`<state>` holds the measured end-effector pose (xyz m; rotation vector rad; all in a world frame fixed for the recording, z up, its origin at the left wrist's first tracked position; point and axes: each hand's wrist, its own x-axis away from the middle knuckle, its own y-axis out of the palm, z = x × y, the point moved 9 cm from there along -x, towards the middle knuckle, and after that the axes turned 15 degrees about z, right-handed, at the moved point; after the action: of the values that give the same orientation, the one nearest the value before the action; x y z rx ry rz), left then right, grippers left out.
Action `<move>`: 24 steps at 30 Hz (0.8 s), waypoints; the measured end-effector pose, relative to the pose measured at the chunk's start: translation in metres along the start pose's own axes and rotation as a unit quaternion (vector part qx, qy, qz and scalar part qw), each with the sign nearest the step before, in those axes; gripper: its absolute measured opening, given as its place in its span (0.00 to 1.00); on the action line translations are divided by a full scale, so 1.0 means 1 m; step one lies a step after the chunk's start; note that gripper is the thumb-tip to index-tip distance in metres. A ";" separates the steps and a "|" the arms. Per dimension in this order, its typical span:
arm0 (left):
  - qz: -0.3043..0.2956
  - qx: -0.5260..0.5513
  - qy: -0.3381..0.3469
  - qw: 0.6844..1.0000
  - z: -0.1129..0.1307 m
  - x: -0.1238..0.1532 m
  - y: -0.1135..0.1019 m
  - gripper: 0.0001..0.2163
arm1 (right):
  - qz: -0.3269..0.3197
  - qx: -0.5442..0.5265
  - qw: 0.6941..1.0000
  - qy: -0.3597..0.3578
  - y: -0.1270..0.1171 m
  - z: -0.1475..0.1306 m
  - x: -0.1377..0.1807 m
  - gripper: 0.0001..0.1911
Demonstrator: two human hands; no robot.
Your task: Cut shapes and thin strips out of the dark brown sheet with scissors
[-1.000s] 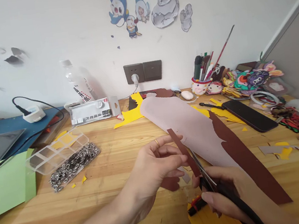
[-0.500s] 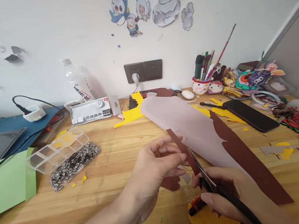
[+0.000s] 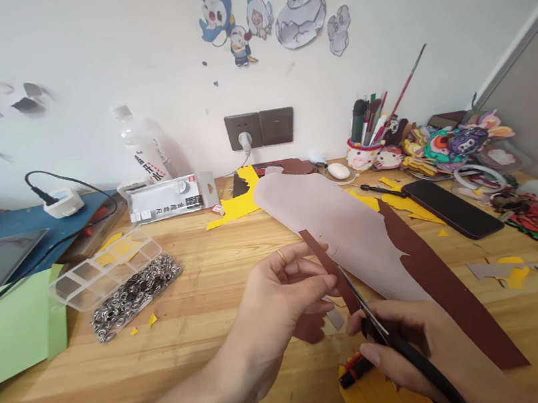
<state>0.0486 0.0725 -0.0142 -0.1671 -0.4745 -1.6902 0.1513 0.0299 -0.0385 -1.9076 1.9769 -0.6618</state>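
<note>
Between the thumb and fingers of my left hand [image 3: 289, 286] is a narrow dark brown strip [image 3: 312, 243], held slanting above the table. My right hand [image 3: 411, 342] is closed around black-handled scissors [image 3: 359, 299], whose blades lie along the strip's right edge, near my left fingertips. Behind both hands spreads a large pale lilac-grey sheet [image 3: 331, 212], with a dark brown sheet [image 3: 457, 294] at its right. A brown scrap [image 3: 311, 328] lies beneath my left hand, partly hidden. Under my right hand are a black pen-like item [image 3: 355, 370] and a yellow piece [image 3: 370, 402].
An open clear box [image 3: 136, 295] full of metal eyelets sits left of my hands. Further back stand a bottle [image 3: 139, 143] and a packaged ruler [image 3: 167, 198]. To the right are a phone [image 3: 452, 208], a pen cup [image 3: 362, 154] and yellow scraps [image 3: 515, 276].
The view has shifted very slightly. My hands, the strip and the scissors stay almost in the same place, with the blades still along the strip.
</note>
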 end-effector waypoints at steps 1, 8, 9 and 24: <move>-0.004 0.000 -0.004 1.000 0.000 0.000 0.001 0.11 | -0.002 0.004 1.000 0.007 0.000 0.000 0.000 0.04; -0.009 0.000 -0.007 1.000 0.000 0.001 0.001 0.09 | -0.012 -0.027 0.998 0.054 -0.002 -0.002 0.002 0.05; -0.009 0.000 -0.007 1.000 0.000 0.001 0.001 0.09 | -0.010 -0.029 0.998 0.062 -0.002 -0.001 0.002 0.04; -0.012 0.000 -0.002 1.000 0.001 0.001 0.002 0.12 | 0.038 -0.005 0.999 0.017 -0.010 -0.005 0.000 0.04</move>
<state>0.0500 0.0718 -0.0125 -0.1648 -0.4821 -1.7136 0.1570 0.0306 -0.0287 -1.8288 2.0656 -0.6684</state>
